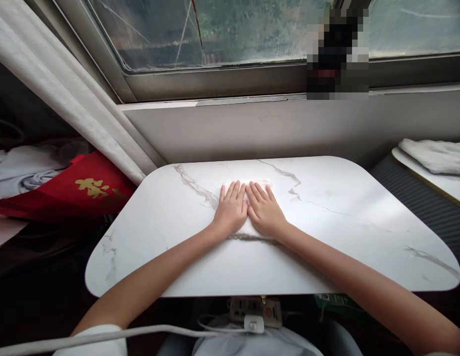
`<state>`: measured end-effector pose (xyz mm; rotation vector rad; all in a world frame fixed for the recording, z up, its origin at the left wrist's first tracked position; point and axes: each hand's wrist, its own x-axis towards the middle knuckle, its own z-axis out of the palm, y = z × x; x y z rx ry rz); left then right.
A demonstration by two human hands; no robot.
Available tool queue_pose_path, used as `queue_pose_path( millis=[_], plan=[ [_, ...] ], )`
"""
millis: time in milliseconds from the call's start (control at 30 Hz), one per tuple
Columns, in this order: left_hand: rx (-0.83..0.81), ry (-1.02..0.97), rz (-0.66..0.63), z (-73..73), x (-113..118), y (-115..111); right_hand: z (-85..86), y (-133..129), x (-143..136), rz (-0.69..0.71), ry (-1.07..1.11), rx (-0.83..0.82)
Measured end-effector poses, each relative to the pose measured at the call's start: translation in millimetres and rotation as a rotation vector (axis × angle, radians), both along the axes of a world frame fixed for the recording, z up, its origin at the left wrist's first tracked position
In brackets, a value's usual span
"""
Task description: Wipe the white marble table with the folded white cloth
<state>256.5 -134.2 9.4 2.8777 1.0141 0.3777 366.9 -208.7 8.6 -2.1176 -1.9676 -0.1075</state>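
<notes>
Flat on a white folded cloth (248,229) lies my left hand (232,207), its fingers stretched out and pointing away from me. Beside it my right hand (264,208) also rests flat on the cloth, fingers extended, with the two thumbs close together. Much of the cloth is hidden under both palms; its near edge and a strip at the far side show. It sits near the middle of a white marble-patterned table (200,267).
A window (215,84) and wall stand behind the table. A pale curtain (67,84) hangs at left, near a red bag (92,185) with gold lettering. Another white cloth (434,155) lies at right. A power strip (237,307) and white cable (159,329) are below the near edge.
</notes>
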Motion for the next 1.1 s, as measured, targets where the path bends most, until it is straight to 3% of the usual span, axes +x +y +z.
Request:
queue_pose_path(
  millis=[267,433,567,667,800,900,1100],
  plan=[
    [-0.144,-0.014,-0.212,6.1,-38.2,-107.2,2.1,-119.2,-19.1,0.112,-0.076,0.021],
    [-0.282,-0.015,-0.292,11.0,-30.9,-131.3,5.1,-150.1,-2.1,0.144,-0.104,0.028],
    [-0.283,-0.028,-0.273,8.0,-0.5,-106.1,4.7,-124.7,21.6,0.061,-0.059,-0.065],
    [-0.216,-0.056,-0.189,3.2,32.3,-64.4,4.4,-77.1,44.9,-0.032,-0.003,-0.137],
    [-0.118,-0.082,-0.078,-0.9,75.3,-1.3,4.6,-4.1,78.0,-0.083,0.028,-0.083],
    [-0.089,-0.082,-0.045,-1.6,102.5,35.6,4.4,36.2,101.4,-0.095,0.044,-0.068],
    [-0.067,-0.076,-0.037,-2.2,150.2,66.5,1.4,66.6,142.1,-0.188,0.07,-0.034]
  ],
)
